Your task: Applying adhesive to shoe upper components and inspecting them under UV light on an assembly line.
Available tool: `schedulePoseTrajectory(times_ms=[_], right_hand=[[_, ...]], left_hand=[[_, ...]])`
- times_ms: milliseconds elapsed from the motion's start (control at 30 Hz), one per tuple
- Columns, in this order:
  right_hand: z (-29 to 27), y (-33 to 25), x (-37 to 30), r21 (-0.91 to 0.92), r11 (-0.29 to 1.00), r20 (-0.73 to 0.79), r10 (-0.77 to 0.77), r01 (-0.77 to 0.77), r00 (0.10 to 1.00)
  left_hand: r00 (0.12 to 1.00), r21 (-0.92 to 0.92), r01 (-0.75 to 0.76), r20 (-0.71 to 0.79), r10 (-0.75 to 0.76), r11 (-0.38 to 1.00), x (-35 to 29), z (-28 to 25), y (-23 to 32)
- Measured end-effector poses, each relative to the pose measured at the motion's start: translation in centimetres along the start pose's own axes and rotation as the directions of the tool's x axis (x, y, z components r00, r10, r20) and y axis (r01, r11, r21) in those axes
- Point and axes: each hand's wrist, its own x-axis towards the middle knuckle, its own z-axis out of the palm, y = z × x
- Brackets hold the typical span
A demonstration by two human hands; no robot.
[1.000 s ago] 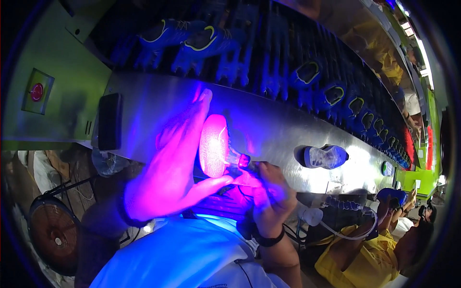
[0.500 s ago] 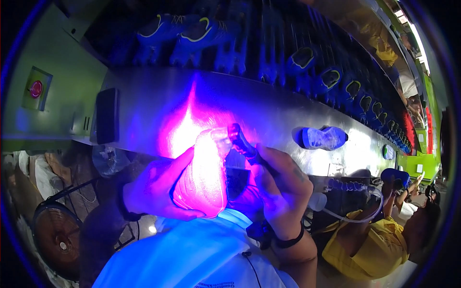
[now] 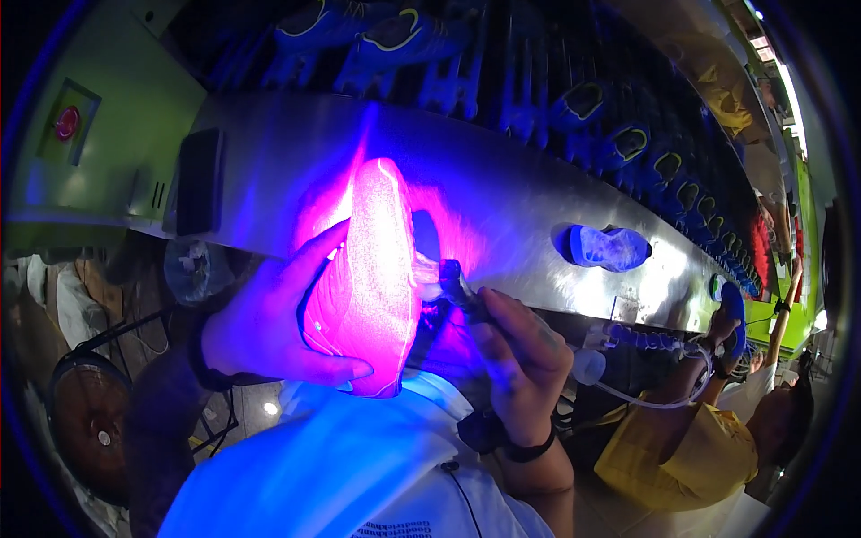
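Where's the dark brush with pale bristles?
Head view, just right of centre: dark brush in the right hand, bristles at the right edge of the pink-lit shoe.

Shiny metal bench [image 3: 520,206], dark rectangular slab [image 3: 199,182] at its left end, bluish sole-shaped piece [image 3: 612,248] farther right

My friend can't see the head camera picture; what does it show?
A person's left hand holds a shoe lit bright pink while the right hand holds a brush at its edge. Blue shoes line up beyond the metal table.
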Motion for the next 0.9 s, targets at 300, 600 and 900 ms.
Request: schedulePoseTrajectory(times_ms=[300,600,900], right_hand=[[0.6,2.0,-3.6,-0.093,0.989,-0.058,-0.117,0.112,0.991],[0.4,1.3,0.5,-0.197,0.972,-0.076,-0.145,0.128,0.987],[-1.0,1.2,-2.1,-0.074,0.996,0.080,0.064,-0.058,0.995]], left_hand=[[0.980,-0.382,0.065,-0.148,-0.131,0.922,0.8,1.5,1.1],[0.984,-0.545,0.055,-0.112,-0.138,0.837,0.5,3.0,1.1],[0.960,-0.426,0.087,-0.207,-0.191,0.900,1.6,0.8,1.3]])
